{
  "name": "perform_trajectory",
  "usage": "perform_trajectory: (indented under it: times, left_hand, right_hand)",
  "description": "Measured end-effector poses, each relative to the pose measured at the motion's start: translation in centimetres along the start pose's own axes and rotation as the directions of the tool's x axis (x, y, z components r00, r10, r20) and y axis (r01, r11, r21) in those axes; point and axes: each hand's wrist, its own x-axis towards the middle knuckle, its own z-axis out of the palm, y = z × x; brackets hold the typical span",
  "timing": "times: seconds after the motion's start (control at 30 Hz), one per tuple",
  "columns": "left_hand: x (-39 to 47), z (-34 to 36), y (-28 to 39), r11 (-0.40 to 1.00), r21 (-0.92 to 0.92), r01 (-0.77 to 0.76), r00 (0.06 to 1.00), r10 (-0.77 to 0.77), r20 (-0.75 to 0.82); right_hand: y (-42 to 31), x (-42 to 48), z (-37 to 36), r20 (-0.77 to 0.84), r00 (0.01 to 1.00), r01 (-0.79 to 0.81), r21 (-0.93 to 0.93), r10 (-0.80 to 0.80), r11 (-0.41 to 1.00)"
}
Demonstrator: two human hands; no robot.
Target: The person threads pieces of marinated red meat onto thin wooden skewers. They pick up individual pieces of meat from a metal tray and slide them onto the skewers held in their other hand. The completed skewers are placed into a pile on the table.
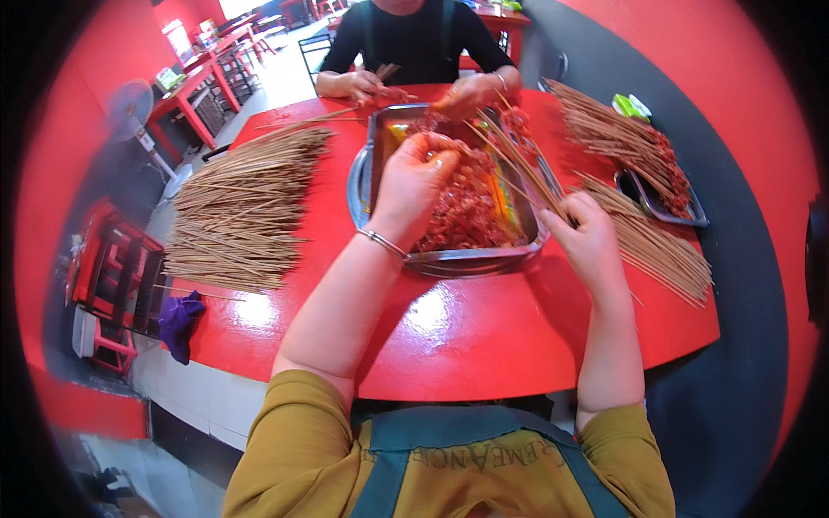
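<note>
My left hand [424,171] is over a rectangular metal tray [453,256], its fingers pinched on a strip of raw red meat [447,140]. Glistening orange-red liquid coats those fingers. To the right, my right hand [586,226] grips a small bundle of wooden skewers [528,165], their tips slanting up and left over the tray's right side. Small pieces of meat sit near the far part of that bundle. Inside the tray lies a heap of marinated raw meat pieces [463,217], with yellow-green plastic [505,201] along its right side.
Bare wooden skewers [243,207] cover the left of the red table [427,349]; more skewers [654,239] lie right. Loaded skewers [622,136] rest on a smaller metal tray [696,210]. A person [414,45] opposite works over the large tray. A purple cloth [180,324] hangs at the left edge.
</note>
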Motion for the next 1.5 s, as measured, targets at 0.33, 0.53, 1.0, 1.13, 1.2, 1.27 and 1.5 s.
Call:
perform_trajectory:
  times: [0.33,0.53,1.0,1.13,1.2,1.27,1.5]
  left_hand:
    - [0.5,-0.3,-1.1,0.973,0.174,-0.152,0.986,0.161,-0.038]
    - [0.1,-0.2,-1.7,0.933,0.232,-0.277,0.959,0.284,0.003]
    - [-0.5,0.7,0.5,0.952,-0.283,0.119,0.992,-0.103,0.073]
    - [-0.2,0.4,0.2,0.982,-0.16,0.101,0.995,-0.1,0.014]
    - [-0.1,0.0,0.0,0.983,-0.159,0.087,0.996,-0.084,0.021]
    - [0.0,-0.1,-0.1,0.987,-0.136,0.08,0.997,-0.079,0.014]
    - [-0.1,0.1,0.5,0.973,-0.185,0.14,0.99,-0.14,0.012]
  right_hand:
    - [0.1,-0.2,0.0,0.028,0.999,0.035,-0.047,-0.034,0.998]
    - [-0.1,-0.3,0.3,0.058,0.998,0.018,-0.045,-0.015,0.999]
    - [-0.4,-0.4,0.3,-0.056,0.997,0.045,-0.045,-0.048,0.998]
    - [-0.6,-0.4,0.4,-0.061,0.997,0.052,-0.042,-0.054,0.998]
    - [-0.7,-0.4,0.4,-0.057,0.997,0.054,-0.053,-0.057,0.997]
    - [-0.8,-0.4,0.4,-0.05,0.997,0.054,-0.054,-0.057,0.997]
    - [-0.6,-0.5,0.5,-0.043,0.999,0.024,-0.045,-0.026,0.999]
